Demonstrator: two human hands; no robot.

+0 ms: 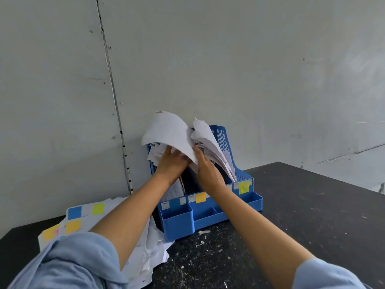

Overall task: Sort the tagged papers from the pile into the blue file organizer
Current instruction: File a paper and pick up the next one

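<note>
A grey panelled wall point(229, 59) fills the upper view, with a vertical seam left of centre. Below it a black table point(302, 215), flecked with white scraps, is seen; its far right edge runs diagonally toward the wall, and a broad bare stretch lies to the right of the blue file organizer point(210, 211).

The organizer stands at the back of the table against the wall, its front trays facing the viewer and its upright slots behind. Orange and yellow tags are stuck on its front labels. White sheets are stacked in the right slot, curling over the perforated side wall.

To the left, just beside the organizer, the pile of tagged papers point(87, 217) is spread flat — blue, green and orange tags along its near-wall edge — and it is partly covered by the left forearm.

A curled sheaf of papers point(168, 130) is held above the slots. The left hand point(170, 163) is pressed up under it, fingers spread and bent around the sheets; the right hand point(206, 170) is set against its right edge — whether a grip is made there cannot be told.
</note>
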